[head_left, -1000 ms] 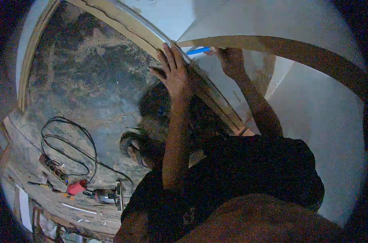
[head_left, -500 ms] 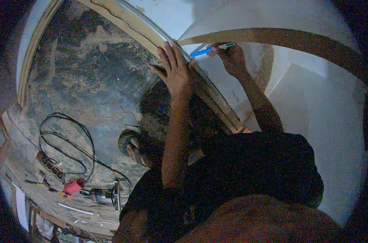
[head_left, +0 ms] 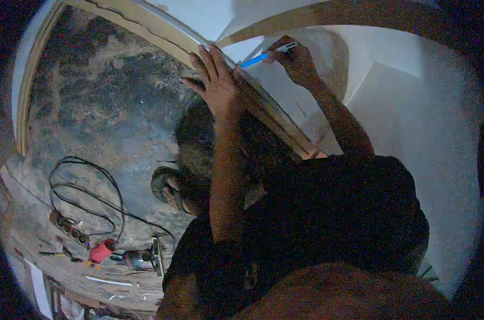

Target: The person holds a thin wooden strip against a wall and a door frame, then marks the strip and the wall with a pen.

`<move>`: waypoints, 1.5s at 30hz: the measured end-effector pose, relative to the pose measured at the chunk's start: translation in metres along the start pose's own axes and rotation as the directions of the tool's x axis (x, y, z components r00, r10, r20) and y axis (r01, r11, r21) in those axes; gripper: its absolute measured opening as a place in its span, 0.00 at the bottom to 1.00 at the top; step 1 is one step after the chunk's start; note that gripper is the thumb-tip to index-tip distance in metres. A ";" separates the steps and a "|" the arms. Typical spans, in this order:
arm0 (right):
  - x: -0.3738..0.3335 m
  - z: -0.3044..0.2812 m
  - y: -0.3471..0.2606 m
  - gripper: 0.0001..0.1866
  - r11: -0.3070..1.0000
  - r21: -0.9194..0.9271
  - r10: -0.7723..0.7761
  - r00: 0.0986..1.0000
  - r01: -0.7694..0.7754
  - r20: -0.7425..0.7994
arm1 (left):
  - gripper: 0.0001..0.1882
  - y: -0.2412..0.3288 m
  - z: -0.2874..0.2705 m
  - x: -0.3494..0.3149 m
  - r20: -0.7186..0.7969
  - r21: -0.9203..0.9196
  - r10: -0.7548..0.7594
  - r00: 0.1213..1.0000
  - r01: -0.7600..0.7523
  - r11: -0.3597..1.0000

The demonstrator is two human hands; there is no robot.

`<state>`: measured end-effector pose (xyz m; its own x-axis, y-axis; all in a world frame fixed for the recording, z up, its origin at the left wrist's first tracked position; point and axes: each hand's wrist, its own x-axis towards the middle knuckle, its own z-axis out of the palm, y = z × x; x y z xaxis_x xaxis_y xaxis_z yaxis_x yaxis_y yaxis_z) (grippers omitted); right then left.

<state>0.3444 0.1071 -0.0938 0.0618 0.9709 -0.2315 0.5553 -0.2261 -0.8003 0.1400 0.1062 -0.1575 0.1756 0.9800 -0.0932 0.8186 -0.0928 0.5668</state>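
Observation:
My left hand (head_left: 216,85) lies spread on a long wooden strip (head_left: 167,40) with a pale metallic edge. Its fingertips reach over that edge and the thumb points left. To its right, my right hand (head_left: 299,63) grips a slim blue-and-white pen-shaped tool (head_left: 254,60). The tool's blue end points down-left at the strip's edge, close to the fingers of my left hand. Its exact kind does not show. Beyond the strip is a pale panel (head_left: 284,80) with a curved brown edge (head_left: 327,17) above it.
On the stained dark floor (head_left: 130,106) at left lie a looped black cable (head_left: 117,181), a socket strip (head_left: 69,226), a red plug-like piece (head_left: 101,252) and a power tool (head_left: 140,258). My foot (head_left: 170,189) is beside the cable. Wood scraps lie at lower left.
The view has shifted, so the strip and both hands appear further up and left. My left hand stays spread on the strip; the tool's tip stays near the edge.

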 end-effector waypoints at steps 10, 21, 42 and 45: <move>0.008 0.009 0.024 0.08 0.959 0.279 -0.034 0.998 0.049 -0.057 | 0.43 0.001 -0.001 0.002 -0.018 0.075 0.022 1.000 -0.021 0.997; -0.004 0.004 0.028 0.07 0.966 0.258 -0.013 1.000 0.016 -0.014 | 0.43 0.002 0.000 0.004 -0.031 0.128 0.019 0.999 -0.015 0.992; 0.028 0.033 0.011 0.13 0.941 0.324 -0.048 0.989 0.093 -0.143 | 0.42 0.001 -0.006 0.002 0.022 0.024 -0.009 1.000 0.009 1.000; 0.035 0.029 0.034 0.15 0.919 0.328 -0.187 0.974 0.220 -0.129 | 0.42 0.009 -0.009 0.005 0.053 0.047 -0.009 0.999 0.006 0.999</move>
<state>0.3415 0.1313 -0.1457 0.0630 0.9980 -0.0043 0.2515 -0.0200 -0.9676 0.1437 0.1119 -0.1455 0.1970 0.9702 -0.1413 0.8447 -0.0948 0.5268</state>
